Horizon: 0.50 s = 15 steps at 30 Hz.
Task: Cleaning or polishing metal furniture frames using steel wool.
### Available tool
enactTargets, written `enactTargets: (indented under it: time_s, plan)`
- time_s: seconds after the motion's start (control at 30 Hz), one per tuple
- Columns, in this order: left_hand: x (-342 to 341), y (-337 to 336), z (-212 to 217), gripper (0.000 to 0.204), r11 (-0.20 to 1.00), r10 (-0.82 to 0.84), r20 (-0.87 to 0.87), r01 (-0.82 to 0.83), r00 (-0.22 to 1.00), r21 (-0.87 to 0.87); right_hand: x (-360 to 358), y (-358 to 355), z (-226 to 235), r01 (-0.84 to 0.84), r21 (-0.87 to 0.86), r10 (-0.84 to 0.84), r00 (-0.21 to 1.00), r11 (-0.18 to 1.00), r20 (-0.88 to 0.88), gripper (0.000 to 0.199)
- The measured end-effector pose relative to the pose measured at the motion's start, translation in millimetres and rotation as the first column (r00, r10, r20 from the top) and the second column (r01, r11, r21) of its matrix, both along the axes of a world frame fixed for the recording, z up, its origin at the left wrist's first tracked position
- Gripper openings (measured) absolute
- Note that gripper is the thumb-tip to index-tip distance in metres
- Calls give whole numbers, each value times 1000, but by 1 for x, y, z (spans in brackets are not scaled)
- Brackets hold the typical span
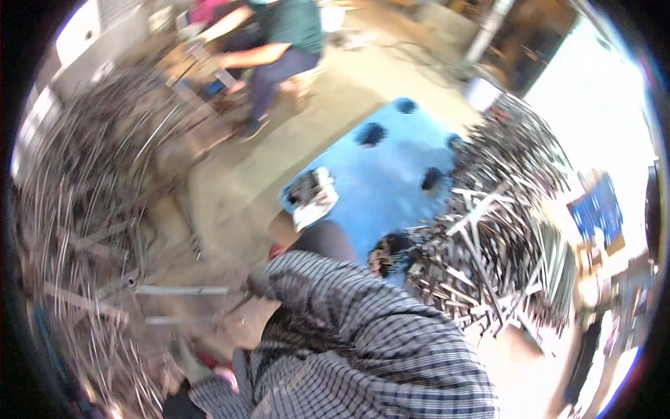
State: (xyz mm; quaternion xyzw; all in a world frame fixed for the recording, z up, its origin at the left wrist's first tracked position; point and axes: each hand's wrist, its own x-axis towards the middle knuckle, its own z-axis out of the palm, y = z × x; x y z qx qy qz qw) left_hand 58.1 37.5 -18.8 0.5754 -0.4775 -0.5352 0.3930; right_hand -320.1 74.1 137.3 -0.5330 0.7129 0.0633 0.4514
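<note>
My right hand [259, 282], in what looks like a grey glove, comes out of the checked sleeve [314, 279] near the middle. It is blurred, next to a thin dark rod [239, 304] and the end of a pale metal tube [181, 290]; whether it touches either cannot be told. At the lower left, my left hand [183, 403] shows as a dark, glove-like shape beyond the other checked cuff [213, 397]; its fingers cannot be made out. A second metal tube [183, 320] lies just below the first.
A large heap of thin metal rods [91, 188] fills the left side. A blue plastic pallet [377, 174] with dark holes carries a white-and-black bundle [314, 195]. Metal pieces [488, 244] are piled on its right. A seated person [289, 35] works at the far left.
</note>
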Motion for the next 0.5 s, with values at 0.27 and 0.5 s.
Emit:
enactTargets:
  time_s: [0.27,0.5]
  plan:
    - [-212,18,156,43,966,-257,-53,257,965,-16,58,61,-51,115,-267,-46,966,957,253,18]
    - [-259,24,165,39,958,-284,-402,242,870,-153,52,70,-54,407,-198,-244,801,892,546,11]
